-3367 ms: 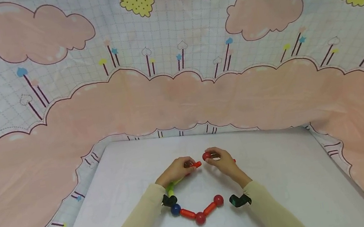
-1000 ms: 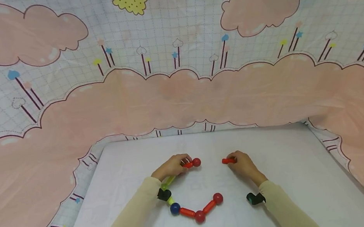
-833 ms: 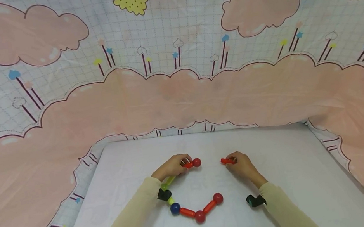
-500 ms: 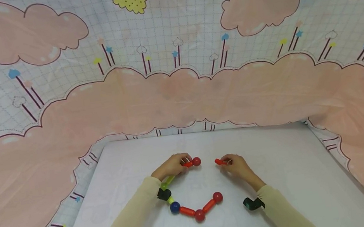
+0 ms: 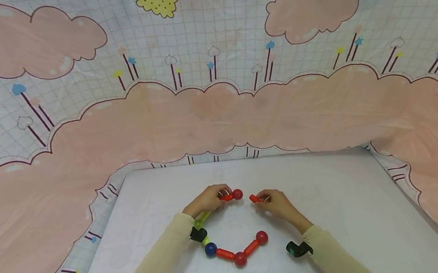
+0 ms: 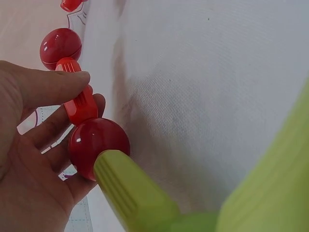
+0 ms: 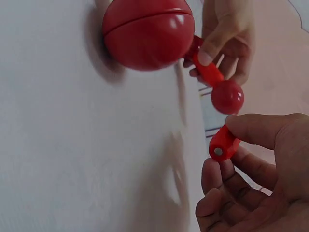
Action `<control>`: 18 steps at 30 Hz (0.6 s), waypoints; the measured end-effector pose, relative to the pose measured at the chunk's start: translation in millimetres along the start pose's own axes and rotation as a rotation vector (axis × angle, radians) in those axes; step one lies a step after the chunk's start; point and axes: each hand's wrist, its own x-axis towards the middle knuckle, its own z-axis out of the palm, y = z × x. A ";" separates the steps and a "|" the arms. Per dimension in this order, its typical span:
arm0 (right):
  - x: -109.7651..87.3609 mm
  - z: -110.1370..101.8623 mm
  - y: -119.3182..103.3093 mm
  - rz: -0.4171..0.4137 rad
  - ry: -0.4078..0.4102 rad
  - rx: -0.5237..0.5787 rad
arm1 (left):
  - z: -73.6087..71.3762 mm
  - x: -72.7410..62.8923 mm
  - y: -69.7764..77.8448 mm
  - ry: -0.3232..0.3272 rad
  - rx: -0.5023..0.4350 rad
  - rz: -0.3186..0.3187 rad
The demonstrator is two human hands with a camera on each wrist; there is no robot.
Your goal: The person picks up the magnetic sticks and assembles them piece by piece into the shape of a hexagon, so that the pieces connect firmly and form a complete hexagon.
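At the far side of a ring of toy pieces, my left hand (image 5: 212, 198) pinches a red magnetic rod (image 6: 83, 107) between thumb and fingers. A red ball (image 5: 237, 194) sits on that rod's right end. Another red ball (image 6: 96, 144) joins its other end to a yellow-green rod (image 6: 133, 191). My right hand (image 5: 278, 204) holds a second red magnetic rod (image 7: 224, 144) by thumb and fingers, a round silvery spot showing on one end. In the head view this rod (image 5: 255, 199) is close to the red ball, with a small gap between them.
The near part of the chain lies on the white table (image 5: 338, 194): a blue ball (image 5: 211, 250), a middle red ball (image 5: 240, 259) and an end red ball (image 5: 262, 237), linked by red rods (image 5: 225, 254). Patterned cloth (image 5: 216, 118) hangs behind and around the table.
Earlier, my right hand held the red ball; it is now on the left rod's end. Over the last second my right hand has carried its rod left towards that ball. My left hand has hardly moved.
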 end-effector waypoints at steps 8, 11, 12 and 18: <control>1.6 11.8 -4.4 -0.056 -0.012 0.010 | 1.7 1.2 2.5 0.001 -0.001 0.002; 2.1 15.6 -4.2 -0.067 -0.017 0.015 | 1.9 0.3 4.3 -0.001 0.003 0.015; 2.3 16.5 -4.3 -0.066 -0.019 0.019 | 1.8 0.1 4.7 -0.003 0.004 0.017; 4.3 19.7 -4.6 -0.045 -0.026 0.039 | 1.2 -0.2 4.2 -0.011 0.012 0.005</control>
